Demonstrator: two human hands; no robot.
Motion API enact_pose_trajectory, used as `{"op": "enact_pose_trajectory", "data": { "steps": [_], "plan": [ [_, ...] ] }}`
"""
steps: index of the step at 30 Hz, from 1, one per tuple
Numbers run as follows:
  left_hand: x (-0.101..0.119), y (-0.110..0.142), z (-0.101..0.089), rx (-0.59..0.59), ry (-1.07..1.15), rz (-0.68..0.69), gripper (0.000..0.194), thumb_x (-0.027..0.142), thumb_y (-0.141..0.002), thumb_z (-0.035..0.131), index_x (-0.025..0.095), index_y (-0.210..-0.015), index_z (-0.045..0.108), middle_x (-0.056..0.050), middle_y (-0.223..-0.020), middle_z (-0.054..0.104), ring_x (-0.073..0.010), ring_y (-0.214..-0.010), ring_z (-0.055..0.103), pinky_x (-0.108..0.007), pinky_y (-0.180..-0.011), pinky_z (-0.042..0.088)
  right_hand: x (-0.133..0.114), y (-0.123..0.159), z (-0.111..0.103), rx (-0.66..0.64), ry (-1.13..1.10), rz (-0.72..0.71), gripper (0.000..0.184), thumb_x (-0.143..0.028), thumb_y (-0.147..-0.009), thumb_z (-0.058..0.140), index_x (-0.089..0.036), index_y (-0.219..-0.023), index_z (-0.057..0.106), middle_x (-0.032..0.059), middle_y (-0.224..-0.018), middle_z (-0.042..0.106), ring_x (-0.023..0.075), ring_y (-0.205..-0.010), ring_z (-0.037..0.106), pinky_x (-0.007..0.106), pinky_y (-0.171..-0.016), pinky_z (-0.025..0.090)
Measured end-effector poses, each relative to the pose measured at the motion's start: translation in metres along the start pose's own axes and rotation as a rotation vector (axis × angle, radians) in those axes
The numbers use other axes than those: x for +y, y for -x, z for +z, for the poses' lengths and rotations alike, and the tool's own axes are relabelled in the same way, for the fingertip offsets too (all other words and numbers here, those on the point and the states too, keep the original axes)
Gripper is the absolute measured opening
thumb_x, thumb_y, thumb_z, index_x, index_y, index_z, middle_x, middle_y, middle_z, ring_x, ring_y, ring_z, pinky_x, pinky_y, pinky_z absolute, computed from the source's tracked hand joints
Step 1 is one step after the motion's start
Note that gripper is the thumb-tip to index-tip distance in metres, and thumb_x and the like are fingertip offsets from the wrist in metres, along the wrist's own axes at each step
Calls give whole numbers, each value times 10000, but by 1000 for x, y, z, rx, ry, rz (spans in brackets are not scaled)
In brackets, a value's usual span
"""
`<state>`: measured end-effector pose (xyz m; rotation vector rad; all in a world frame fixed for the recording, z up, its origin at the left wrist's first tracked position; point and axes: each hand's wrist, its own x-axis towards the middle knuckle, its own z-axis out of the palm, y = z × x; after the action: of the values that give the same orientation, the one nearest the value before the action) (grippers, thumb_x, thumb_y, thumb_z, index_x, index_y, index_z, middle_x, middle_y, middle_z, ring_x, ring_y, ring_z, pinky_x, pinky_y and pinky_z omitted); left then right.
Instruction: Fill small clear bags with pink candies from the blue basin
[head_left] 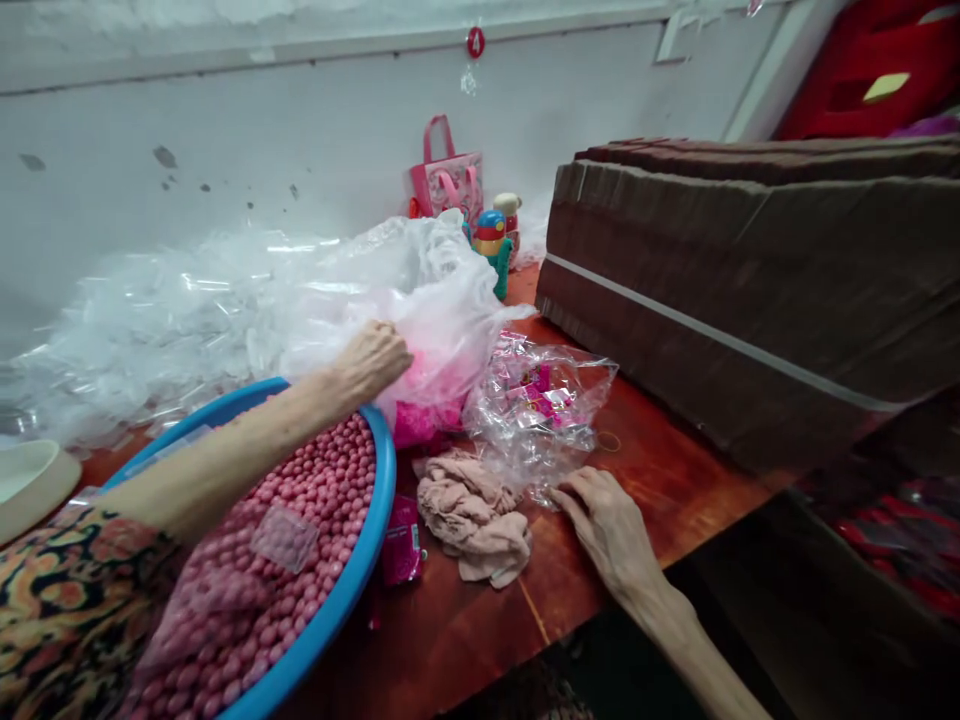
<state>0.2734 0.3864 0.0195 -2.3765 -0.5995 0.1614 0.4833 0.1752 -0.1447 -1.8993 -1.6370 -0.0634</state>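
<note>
The clear bag (559,385) lies mid-worktop (660,475), its near edge touching the fingertips of the right hand (604,515); I cannot tell whether that grip pinches it. The left hand (375,358) is curled against the white bag (442,265), fingers hidden, so I cannot tell what its grip holds. Bare worktop runs right to the cardboard stack (735,270) and forward to the front edge; leftward, things crowd closer. The surface is reddish brown, with a pale, scuffed wall (337,130) behind. Around stand or lie 1 cloth (472,515), 1 blue tub (385,470) of pink balls (337,475), 2 bottles (491,235) and 1 pink handbag (450,185).
</note>
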Motion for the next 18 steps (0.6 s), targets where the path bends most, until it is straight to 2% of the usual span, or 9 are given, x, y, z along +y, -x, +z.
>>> {"op": "enact_pose_trajectory", "data": {
  "steps": [3, 5, 9, 11, 13, 14, 16, 18],
  "plan": [
    [-30, 10, 2, -27, 8, -80, 215, 26, -787, 491, 105, -666, 650, -139, -703, 691, -249, -720, 633, -329, -638, 419, -6, 4, -4, 26, -26, -11, 238, -243, -900, 438, -177, -721, 579, 66, -762, 598, 216, -742, 543, 353, -670, 465],
    [-41, 16, 6, -37, 14, -119, 217, 23, -784, 475, 105, -671, 641, -145, -717, 690, -247, -717, 629, -329, -647, 421, -19, 5, -12, 109, -41, -33, 206, -227, -906, 439, -173, -777, 591, 66, -795, 612, 207, -756, 551, 345, -671, 476],
    [-50, 20, 8, -50, 28, -187, 238, 0, -759, 432, 104, -655, 620, -159, -701, 674, -249, -690, 615, -334, -634, 421, -59, -11, -30, 359, -123, -193, 132, -135, -893, 474, -156, -934, 598, 74, -894, 624, 186, -825, 570, 330, -729, 497],
    [-51, 18, 7, -48, 40, -208, 249, -5, -754, 412, 103, -656, 614, -159, -699, 667, -248, -681, 608, -342, -651, 423, -81, -29, -27, 318, -201, -276, 145, -122, -902, 465, -161, -898, 605, 55, -860, 625, 157, -790, 579, 291, -716, 494],
    [-50, 16, 5, -41, 59, -221, 256, -9, -756, 397, 93, -676, 618, -166, -709, 661, -253, -689, 605, -354, -670, 428, -97, -48, -10, 110, -200, -307, 221, -146, -921, 438, -164, -781, 609, 25, -761, 611, 126, -675, 562, 246, -636, 468],
    [-49, 16, 4, -38, 69, -227, 258, -11, -757, 393, 87, -689, 622, -171, -717, 659, -258, -698, 606, -358, -677, 431, -103, -56, 3, 62, -116, -330, 255, -176, -920, 438, -169, -722, 598, 11, -695, 591, 123, -614, 534, 247, -601, 451],
    [-48, 18, 3, -38, 89, -238, 261, -18, -756, 391, 75, -707, 630, -178, -731, 658, -264, -715, 609, -364, -687, 439, -108, -68, 33, 84, -77, -322, 204, -183, -891, 448, -144, -799, 626, 44, -735, 622, 151, -642, 538, 280, -619, 451],
    [-46, 21, 2, -48, 105, -250, 262, -27, -750, 394, 65, -707, 636, -184, -734, 658, -268, -725, 613, -365, -691, 447, -108, -74, 58, 115, -77, -316, 236, -165, -872, 409, -128, -889, 642, 71, -832, 655, 154, -675, 549, 294, -647, 457]
  ]
}}
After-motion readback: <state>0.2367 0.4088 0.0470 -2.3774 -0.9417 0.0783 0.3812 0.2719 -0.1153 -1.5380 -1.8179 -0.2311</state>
